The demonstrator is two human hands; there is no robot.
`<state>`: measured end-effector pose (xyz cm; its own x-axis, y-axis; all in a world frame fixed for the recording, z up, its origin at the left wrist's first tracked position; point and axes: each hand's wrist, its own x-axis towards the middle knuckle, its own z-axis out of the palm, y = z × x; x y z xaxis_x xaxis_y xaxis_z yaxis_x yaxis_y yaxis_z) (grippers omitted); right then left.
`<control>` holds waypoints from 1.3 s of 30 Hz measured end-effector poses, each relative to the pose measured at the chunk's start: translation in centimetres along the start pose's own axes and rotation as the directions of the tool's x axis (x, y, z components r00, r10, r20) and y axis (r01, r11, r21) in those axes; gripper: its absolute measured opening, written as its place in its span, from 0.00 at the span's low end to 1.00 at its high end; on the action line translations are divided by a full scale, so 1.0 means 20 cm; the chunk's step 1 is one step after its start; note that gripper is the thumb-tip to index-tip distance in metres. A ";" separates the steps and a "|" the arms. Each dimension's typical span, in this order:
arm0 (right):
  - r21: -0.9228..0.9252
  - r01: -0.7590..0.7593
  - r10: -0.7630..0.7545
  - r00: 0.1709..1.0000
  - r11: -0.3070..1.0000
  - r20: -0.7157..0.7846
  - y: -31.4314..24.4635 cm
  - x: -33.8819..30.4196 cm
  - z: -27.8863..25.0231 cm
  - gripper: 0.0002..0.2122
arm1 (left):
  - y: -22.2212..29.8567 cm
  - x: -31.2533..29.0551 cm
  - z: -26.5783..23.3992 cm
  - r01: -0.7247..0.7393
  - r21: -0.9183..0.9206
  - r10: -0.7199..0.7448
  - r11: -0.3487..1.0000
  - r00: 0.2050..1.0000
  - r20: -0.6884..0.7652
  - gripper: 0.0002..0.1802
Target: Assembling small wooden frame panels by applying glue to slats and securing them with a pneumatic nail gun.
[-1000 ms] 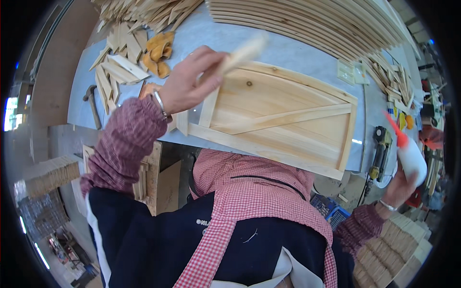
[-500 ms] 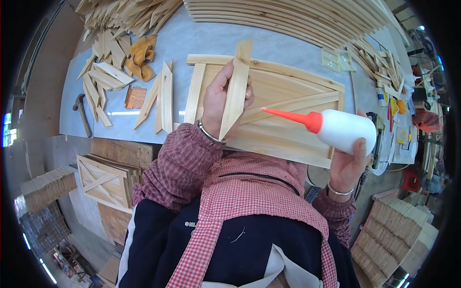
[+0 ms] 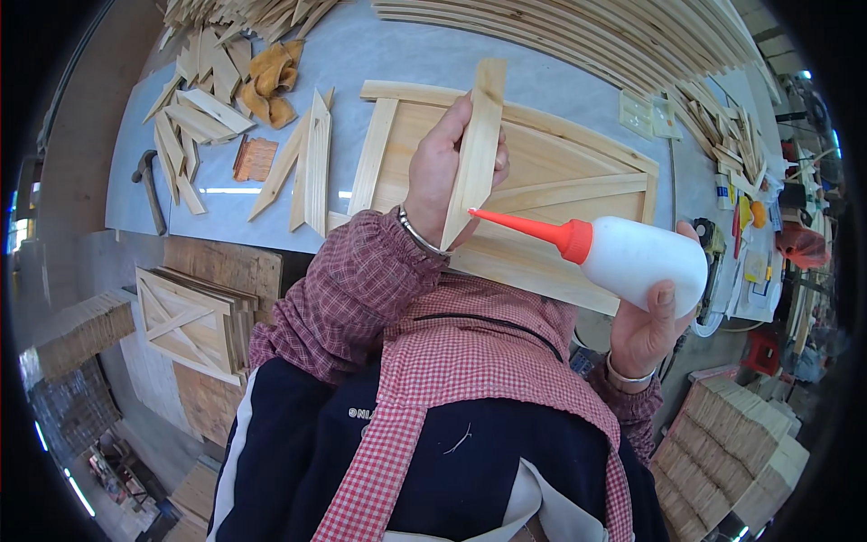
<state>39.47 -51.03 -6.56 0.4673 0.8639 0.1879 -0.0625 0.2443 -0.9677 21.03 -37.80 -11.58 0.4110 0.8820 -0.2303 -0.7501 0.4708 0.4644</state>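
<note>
My left hand [image 3: 438, 167] is wrapped round a wooden slat [image 3: 476, 144] with a pointed lower end, held raised above the table. In my right hand [image 3: 650, 330] is a white glue bottle [image 3: 646, 266], tipped on its side. Its long red nozzle [image 3: 533, 230] points left, and the tip appears to touch the slat's face near the angled end. Beneath both hands lies a framed wooden panel [image 3: 533, 167] with diagonal strips, partly hidden by my hands and the bottle.
Left on the table are a hammer [image 3: 149, 190], loose slat offcuts [image 3: 194, 122], orange-brown gloves [image 3: 271, 81] and two slats [image 3: 312, 167]. Long strips [image 3: 578, 36] are stacked at the back. Finished panels [image 3: 185, 321] stand lower left; bundled wood [image 3: 722, 452] sits lower right.
The glue bottle has moved left and its nozzle tip has come to the slat. My left hand and the slat have shifted slightly right and up in the picture.
</note>
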 end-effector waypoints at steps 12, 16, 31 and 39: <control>-0.016 0.027 -0.027 1.000 0.999 0.006 0.03 0.06 -0.05 0.33 | -0.01 -0.02 0.08 0.018 0.021 -0.018 1.000 0.999 0.035 0.15; -0.019 0.036 -0.037 0.999 0.999 -0.012 0.03 0.10 -0.05 0.32 | -0.03 -0.03 0.10 0.046 0.042 -0.047 0.998 0.999 0.013 0.15; 0.038 0.093 -0.085 0.981 0.995 -0.176 0.08 0.36 -0.11 0.24 | -0.06 -0.06 0.06 0.160 0.075 -0.172 0.984 0.963 0.209 0.20; 0.131 0.062 -0.028 0.968 0.989 -0.250 0.11 0.42 -0.13 0.22 | -0.03 -0.06 0.07 0.154 0.171 -0.193 0.973 0.952 0.237 0.23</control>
<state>45.57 -44.47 -7.48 0.6744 0.7193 0.1666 -0.1485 0.3532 -0.9237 21.68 -39.25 -10.43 0.6588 0.7448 -0.1062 -0.5776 0.5912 0.5629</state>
